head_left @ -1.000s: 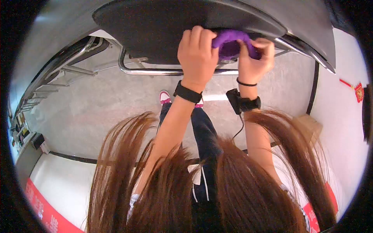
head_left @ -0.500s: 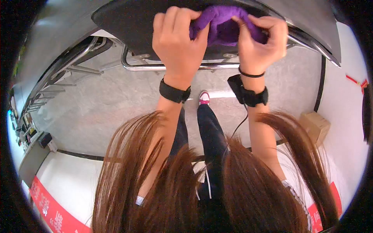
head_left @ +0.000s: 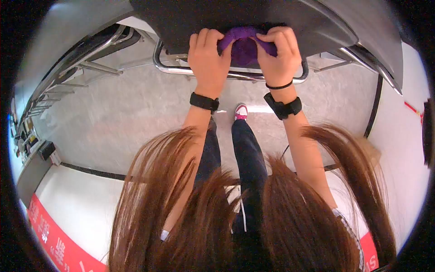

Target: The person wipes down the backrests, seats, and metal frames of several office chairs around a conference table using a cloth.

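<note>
A piece of soft purple cloth (head_left: 244,51) lies on a black seat-like surface (head_left: 213,17) at the top of the view, its upper edge bunched into a thick roll. My left hand (head_left: 209,62) pinches the left end of that roll between thumb and fingers. At the other end, my right hand (head_left: 282,58) grips the roll the same way, its thumb pointing inward. Between the two thumbs the cloth hangs in a curved fold. Whether it is a towel or a garment I cannot tell.
A chrome tube frame (head_left: 181,70) runs below the black surface. More chairs with metal legs (head_left: 97,68) stand at the left. A cardboard box (head_left: 369,152) sits by the right wall, partly behind hair. Red banners (head_left: 59,240) with white lettering are at the lower corners.
Both hands now sit lower in view with the cloth. My right hand has come closer to my left, and the stretch of cloth between them is shorter. The view has shifted slightly.
</note>
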{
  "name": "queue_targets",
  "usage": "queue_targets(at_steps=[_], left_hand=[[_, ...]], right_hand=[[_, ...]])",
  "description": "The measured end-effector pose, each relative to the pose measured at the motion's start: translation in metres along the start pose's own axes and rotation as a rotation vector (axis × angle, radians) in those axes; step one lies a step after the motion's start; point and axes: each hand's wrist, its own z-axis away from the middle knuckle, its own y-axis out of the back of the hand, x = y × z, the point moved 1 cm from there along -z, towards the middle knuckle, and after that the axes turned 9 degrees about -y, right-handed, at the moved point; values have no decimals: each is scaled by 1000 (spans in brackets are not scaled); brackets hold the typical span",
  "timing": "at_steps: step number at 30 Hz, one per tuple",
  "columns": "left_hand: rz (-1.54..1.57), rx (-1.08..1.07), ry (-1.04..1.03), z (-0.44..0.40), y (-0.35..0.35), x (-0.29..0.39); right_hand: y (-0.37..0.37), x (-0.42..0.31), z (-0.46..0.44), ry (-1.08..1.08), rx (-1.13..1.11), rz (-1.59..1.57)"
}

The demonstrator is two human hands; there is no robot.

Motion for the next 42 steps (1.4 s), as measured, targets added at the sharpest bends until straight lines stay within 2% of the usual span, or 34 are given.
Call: queue_targets(at_steps=[7, 9, 11, 14, 17, 19, 20, 22, 23, 27, 28, 34, 38, 42], left_hand=[[-90, -14, 6, 5, 33, -67], [-77, -18, 88, 4, 45, -85], [-94, -8, 120, -2, 64, -100], [-134, 55, 35, -18, 85, -114], [-106, 152, 2, -42, 97, -105], [-21, 207, -20, -59, 103, -92], [18, 256, -75, -68, 105, -81], [35, 233, -51, -78, 104, -56], [44, 222, -41, -82, 102, -43], [152, 221, -177, -77, 72, -15], [229, 132, -129, -73, 65, -4], [346, -41, -181, -51, 12, 37], [351, -139, -221, -39, -6, 44], [335, -224, -212, -25, -14, 34]], right_hand=[[-64, -22, 11, 66, -146, -2], [-86, -34, 9, 125, -190, 21], [-105, -48, 4, 187, -167, -13], [-118, -71, -13, 264, -88, -73], [-109, -88, -31, 306, 26, -101], [-91, -94, -40, 256, 47, -115], [-56, -78, -62, 99, -485, -42], [-40, -75, -69, 120, -392, -49], [-53, -84, -56, 298, 234, -125], [-13, -57, -49, 200, 255, -6], [-4, -49, -45, 168, 265, 28], [42, 13, -18, -45, 232, 90], [48, 44, 4, -174, 200, 103], [40, 45, 17, -262, 141, 144]])
